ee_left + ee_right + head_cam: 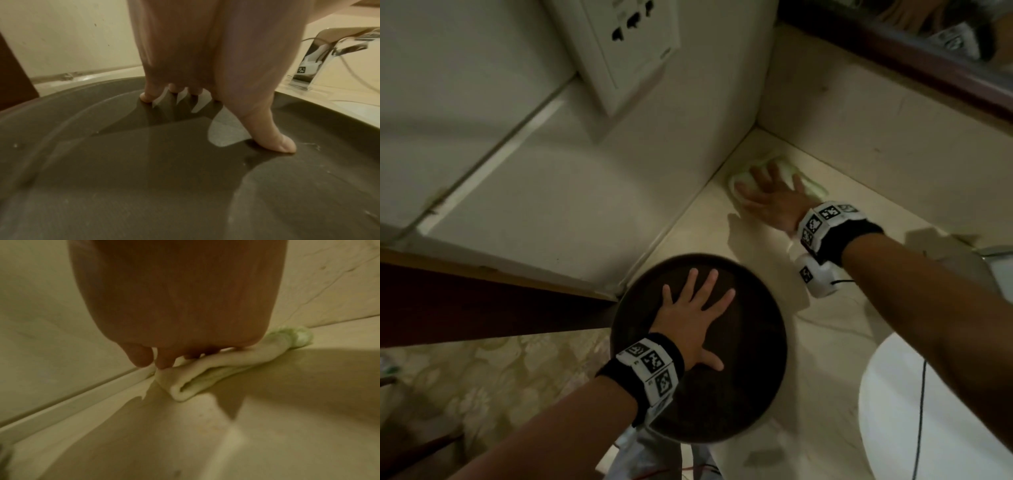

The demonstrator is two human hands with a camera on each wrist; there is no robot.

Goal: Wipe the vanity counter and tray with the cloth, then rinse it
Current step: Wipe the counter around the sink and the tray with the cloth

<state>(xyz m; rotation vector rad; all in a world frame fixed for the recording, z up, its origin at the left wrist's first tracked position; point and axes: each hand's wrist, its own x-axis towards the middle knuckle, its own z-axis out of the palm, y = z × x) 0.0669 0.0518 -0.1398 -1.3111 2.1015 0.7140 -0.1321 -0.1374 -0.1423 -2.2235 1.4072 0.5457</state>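
My right hand (767,195) presses flat, fingers spread, on the folded cloth (207,369) in the counter (756,342) corner — soft, limp, so palm pressure suits it. Left hand (688,318) lies spread on the tray (750,394) — rigid, probably slick.

Bare forearms, no sleeves. Each wrist wears a black band (859,236) carrying white blocks printed with black-and-white square markers (654,359). Under the right wrist hangs a white camera unit (816,277), 1 marker on its face, a thin black cable (921,394) trailing from it.
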